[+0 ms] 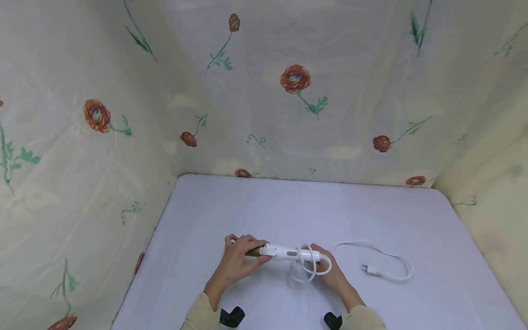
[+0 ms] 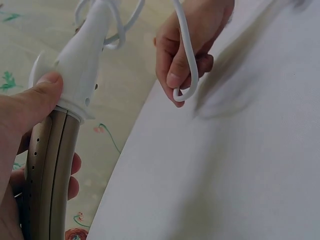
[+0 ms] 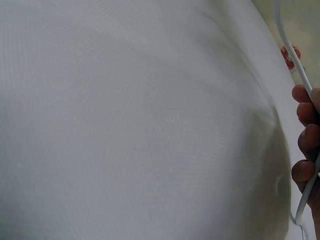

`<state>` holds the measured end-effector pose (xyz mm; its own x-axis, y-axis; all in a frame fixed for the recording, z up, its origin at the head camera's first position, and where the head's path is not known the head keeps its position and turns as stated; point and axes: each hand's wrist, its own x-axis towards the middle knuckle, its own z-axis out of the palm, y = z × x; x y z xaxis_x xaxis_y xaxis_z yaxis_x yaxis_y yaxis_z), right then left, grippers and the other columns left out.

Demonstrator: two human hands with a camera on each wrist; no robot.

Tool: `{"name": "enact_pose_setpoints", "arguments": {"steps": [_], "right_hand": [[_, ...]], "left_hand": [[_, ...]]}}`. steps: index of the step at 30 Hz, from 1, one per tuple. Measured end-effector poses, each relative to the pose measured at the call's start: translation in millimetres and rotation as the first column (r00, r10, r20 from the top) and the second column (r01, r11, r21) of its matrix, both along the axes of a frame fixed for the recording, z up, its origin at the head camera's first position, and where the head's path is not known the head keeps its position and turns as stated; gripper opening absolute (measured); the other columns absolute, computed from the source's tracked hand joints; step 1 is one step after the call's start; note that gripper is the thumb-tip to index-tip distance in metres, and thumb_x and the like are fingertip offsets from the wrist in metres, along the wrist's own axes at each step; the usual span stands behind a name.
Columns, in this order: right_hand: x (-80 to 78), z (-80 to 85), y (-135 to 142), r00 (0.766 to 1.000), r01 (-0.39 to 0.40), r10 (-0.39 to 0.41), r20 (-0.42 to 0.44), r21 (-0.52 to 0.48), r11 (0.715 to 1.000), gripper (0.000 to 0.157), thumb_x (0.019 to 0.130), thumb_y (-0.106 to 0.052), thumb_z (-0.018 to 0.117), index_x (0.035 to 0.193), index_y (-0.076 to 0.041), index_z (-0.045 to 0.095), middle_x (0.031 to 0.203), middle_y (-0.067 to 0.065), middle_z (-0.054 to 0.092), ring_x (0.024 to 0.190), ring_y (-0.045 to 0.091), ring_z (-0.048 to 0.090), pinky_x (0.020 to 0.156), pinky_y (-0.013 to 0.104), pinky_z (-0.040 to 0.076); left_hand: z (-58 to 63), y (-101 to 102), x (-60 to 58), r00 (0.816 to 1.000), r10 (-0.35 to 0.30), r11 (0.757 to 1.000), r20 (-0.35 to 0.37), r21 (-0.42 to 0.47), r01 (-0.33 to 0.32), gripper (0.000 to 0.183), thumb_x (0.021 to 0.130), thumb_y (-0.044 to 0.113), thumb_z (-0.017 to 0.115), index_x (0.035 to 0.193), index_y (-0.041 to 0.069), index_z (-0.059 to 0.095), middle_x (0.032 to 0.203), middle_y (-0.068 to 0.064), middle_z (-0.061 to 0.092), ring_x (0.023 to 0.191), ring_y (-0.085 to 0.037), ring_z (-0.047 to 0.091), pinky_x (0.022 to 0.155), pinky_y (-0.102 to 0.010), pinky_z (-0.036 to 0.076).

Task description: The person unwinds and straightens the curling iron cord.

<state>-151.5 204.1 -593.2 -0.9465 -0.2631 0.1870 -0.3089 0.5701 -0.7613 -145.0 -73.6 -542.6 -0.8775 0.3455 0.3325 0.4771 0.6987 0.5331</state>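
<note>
A curling iron (image 1: 285,252) with a white handle and a gold-brown barrel (image 2: 52,170) is held above the table, lying roughly crosswise in the head view. My left hand (image 1: 238,259) grips it around the barrel, the thumb pressing near where barrel and handle meet. The white cord (image 2: 186,47) loops around the handle end. With thumb and fingers, my right hand (image 1: 331,271) pinches a bend of this cord beside the handle. In the right wrist view, curled fingertips (image 3: 306,142) show at the right edge with the cord by them.
The cord's free end curves over the white table (image 1: 264,206) to the right, with its two-pin plug (image 1: 370,270) lying there. Flower-patterned fabric (image 1: 354,91) hangs behind and along both sides of the table.
</note>
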Motion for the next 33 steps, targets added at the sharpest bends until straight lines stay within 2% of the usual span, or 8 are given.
{"name": "enact_pose_setpoints", "arguments": {"steps": [6,11,13,17,20,22,28,33], "right_hand": [[5.7,-6.6,-2.9,0.999,0.05,-0.049,-0.016,0.1,0.994,0.017,0.089,-0.008,0.062,0.105,-0.009,0.068,0.1,0.001,0.071,0.098,0.022,0.065,0.088,0.039,0.049],[3.2,-5.6,-4.1,0.999,0.038,-0.039,0.003,0.075,0.996,0.019,0.088,-0.007,0.063,0.106,-0.012,0.07,0.103,0.001,0.071,0.101,0.023,0.064,0.092,0.042,0.047],[3.2,-5.5,-4.3,0.999,0.037,-0.038,0.007,0.104,0.994,0.024,0.088,-0.009,0.064,0.109,-0.018,0.07,0.11,-0.003,0.07,0.111,0.021,0.061,0.097,0.042,0.044],[7.8,-5.5,-6.2,0.99,-0.008,0.036,-0.135,0.201,0.979,0.031,0.086,-0.01,0.067,0.114,-0.023,0.068,0.119,-0.003,0.066,0.118,0.024,0.057,0.099,0.045,0.042],[12.5,-4.8,-10.9,0.955,-0.063,0.122,-0.269,0.216,0.974,0.037,0.082,-0.006,0.069,0.116,-0.018,0.066,0.119,0.0,0.066,0.117,0.028,0.057,0.097,0.048,0.042],[16.2,-4.8,-15.3,0.942,-0.088,0.152,-0.301,0.215,0.973,0.04,0.08,-0.008,0.071,0.118,-0.017,0.065,0.12,-0.002,0.065,0.117,0.027,0.056,0.097,0.05,0.04],[30.7,-3.5,-30.1,0.941,-0.13,0.195,-0.277,0.235,0.963,0.042,0.079,-0.017,0.073,0.12,-0.021,0.063,0.123,-0.005,0.064,0.118,0.025,0.057,0.094,0.056,0.036],[40.3,1.8,-42.2,0.924,-0.208,0.248,-0.29,0.161,0.965,0.03,0.083,-0.014,0.069,0.112,-0.018,0.066,0.116,-0.005,0.066,0.117,0.024,0.058,0.095,0.057,0.038]], "left_hand": [[3.4,1.5,-2.3,0.999,0.029,1.0,0.02,-0.004,-0.029,0.043,0.082,0.057,0.062,0.114,0.03,0.068,0.092,0.012,0.065,0.082,-0.005,0.056,0.087,-0.043,0.025],[4.9,3.6,-5.3,0.998,0.058,0.998,0.015,-0.002,-0.058,0.044,0.081,0.058,0.062,0.114,0.03,0.068,0.092,0.011,0.065,0.081,-0.006,0.056,0.087,-0.043,0.025],[4.3,4.6,-6.0,0.997,0.074,0.997,0.015,0.006,-0.074,0.043,0.081,0.058,0.062,0.113,0.03,0.069,0.091,0.012,0.065,0.08,-0.006,0.056,0.087,-0.043,0.025],[2.9,6.6,-7.3,0.995,0.103,0.994,0.015,0.036,-0.103,0.044,0.081,0.059,0.061,0.112,0.029,0.069,0.089,0.011,0.065,0.078,-0.006,0.055,0.087,-0.043,0.024],[2.7,7.6,-7.6,0.993,0.12,0.991,0.006,0.056,-0.121,0.043,0.081,0.058,0.062,0.111,0.028,0.07,0.088,0.009,0.065,0.078,-0.008,0.056,0.086,-0.044,0.023],[2.6,7.7,-7.4,0.991,0.133,0.989,0.003,0.064,-0.133,0.042,0.081,0.056,0.064,0.11,0.026,0.07,0.088,0.007,0.066,0.079,-0.009,0.057,0.086,-0.045,0.023],[2.4,7.1,-5.1,0.984,0.175,0.983,0.013,0.045,-0.175,0.04,0.08,0.052,0.067,0.111,0.026,0.07,0.089,0.007,0.067,0.08,-0.008,0.058,0.087,-0.046,0.024],[1.9,7.7,-3.4,0.98,0.196,0.98,0.009,0.039,-0.197,0.041,0.079,0.053,0.068,0.111,0.026,0.07,0.089,0.007,0.067,0.082,-0.007,0.059,0.087,-0.046,0.025]]}}
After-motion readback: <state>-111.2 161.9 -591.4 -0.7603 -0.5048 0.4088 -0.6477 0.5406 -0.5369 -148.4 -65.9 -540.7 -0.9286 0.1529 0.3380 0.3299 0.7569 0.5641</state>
